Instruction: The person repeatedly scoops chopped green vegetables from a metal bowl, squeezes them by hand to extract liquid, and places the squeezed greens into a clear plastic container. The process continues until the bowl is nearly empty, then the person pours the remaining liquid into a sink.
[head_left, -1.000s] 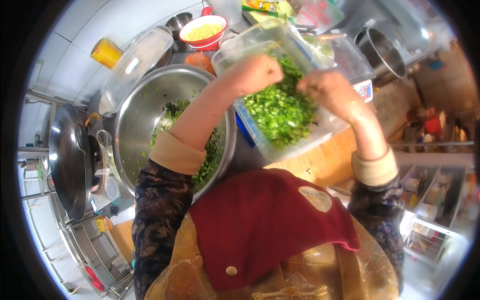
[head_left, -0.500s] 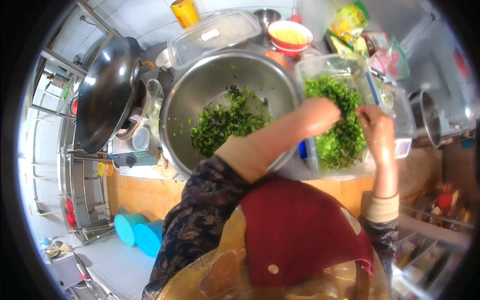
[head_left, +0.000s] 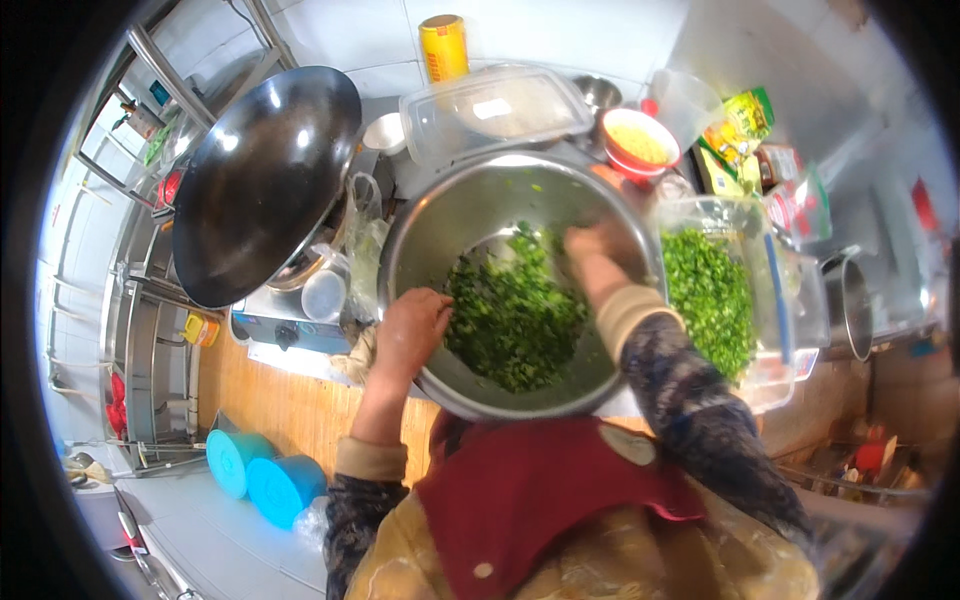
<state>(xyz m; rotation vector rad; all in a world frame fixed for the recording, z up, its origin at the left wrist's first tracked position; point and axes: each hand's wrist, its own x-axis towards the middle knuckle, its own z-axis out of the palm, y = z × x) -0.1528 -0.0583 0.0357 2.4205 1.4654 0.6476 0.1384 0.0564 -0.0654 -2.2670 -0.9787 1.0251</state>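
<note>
Chopped green leaves (head_left: 515, 335) lie heaped in a wide stainless steel mixing bowl (head_left: 440, 205). At the bowl's left rim is my left hand (head_left: 408, 325), its fingers curled over the edge and closed on it. Inside the bowl, near the right wall, my right hand (head_left: 598, 250) is smeared by motion beside the leaves, so its fingers cannot be made out. To the right of the bowl stands a clear plastic container (head_left: 765, 375), holding more chopped greens (head_left: 708, 300).
A black wok (head_left: 265, 185) leans at the left near a clear plastic bag (head_left: 365, 240). Behind the bowl are a translucent lid (head_left: 500, 110), a yellow can (head_left: 444, 48) and a red-and-white bowl (head_left: 640, 145) with yellow bits. Blue buckets (head_left: 285, 490) stand below left.
Both hands have left the plastic container on the right. My left hand is now at the mixing bowl's rim, my right hand inside it. The view has shifted, and the bowl's heap looks larger.
</note>
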